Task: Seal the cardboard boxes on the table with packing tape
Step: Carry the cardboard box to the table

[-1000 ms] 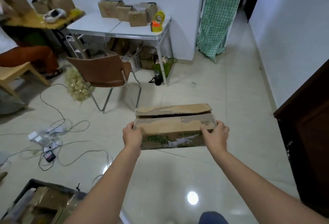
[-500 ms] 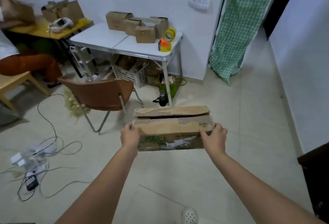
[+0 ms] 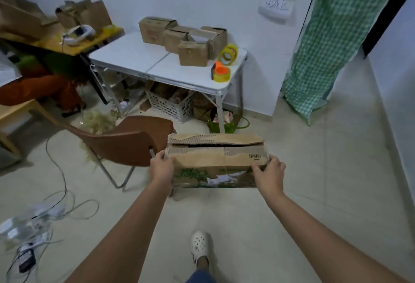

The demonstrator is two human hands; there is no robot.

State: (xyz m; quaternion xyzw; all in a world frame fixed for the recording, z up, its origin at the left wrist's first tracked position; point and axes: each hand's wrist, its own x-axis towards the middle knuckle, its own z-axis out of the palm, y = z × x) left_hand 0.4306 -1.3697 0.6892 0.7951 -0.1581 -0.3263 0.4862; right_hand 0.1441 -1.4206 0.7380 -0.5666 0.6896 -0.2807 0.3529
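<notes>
Box (image 3: 215, 165) — both hands (image 3: 162, 168) gripping

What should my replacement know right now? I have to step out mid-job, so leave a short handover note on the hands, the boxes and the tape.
Left hand grips the left end of the carried box; right hand grips its right end.
The box is in the air above the floor, short of the white table, top flaps not lying flat, a dark gap between them, no tape seen on it.
Four smaller boxes sit on the table, with tape rolls and at its right end.
Done: box picked up.
Left: set it on the table, tape the boxes.
</notes>
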